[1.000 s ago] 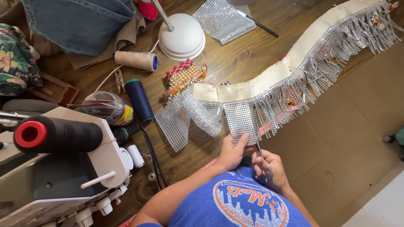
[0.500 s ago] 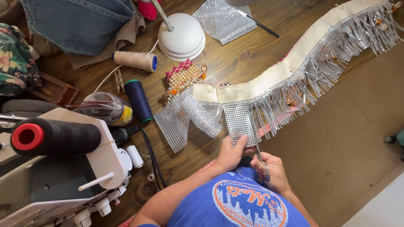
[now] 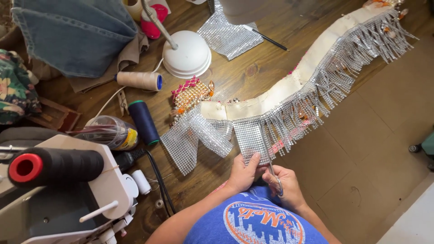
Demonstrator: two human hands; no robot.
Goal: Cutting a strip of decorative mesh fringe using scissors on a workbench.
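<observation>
Pinching the rhinestone mesh panel [image 3: 248,140] as before, the left hand [image 3: 242,174] steadies it at the tabletop [image 3: 253,72] edge; the right hand [image 3: 285,185], scarcely moved, grasps scissors [image 3: 270,165]; bare floor [image 3: 361,149] lies rightward.

The cream band [image 3: 271,101] carries silver rhinestone fringe [image 3: 316,95] with orange and pink showing through, and the silver mesh panel [image 3: 251,138] beside it has a fine glittering grid, as does the silver mesh scrap [image 3: 228,36] farther up the dark brown wooden counter [image 3: 253,72]. Near them lie a pink, gold and orange beaded trim [image 3: 190,92], a tan thread cone [image 3: 139,80] with a blue end, a navy spool [image 3: 143,122] with green rims, a black spool [image 3: 58,165] with a red core, a white lamp base [image 3: 187,56] and faded blue denim [image 3: 77,36]. The floral fabric [image 3: 16,88] is dark green with pink and yellow blooms, and the shirt [image 3: 253,221] is blue with an orange and white round print.
</observation>
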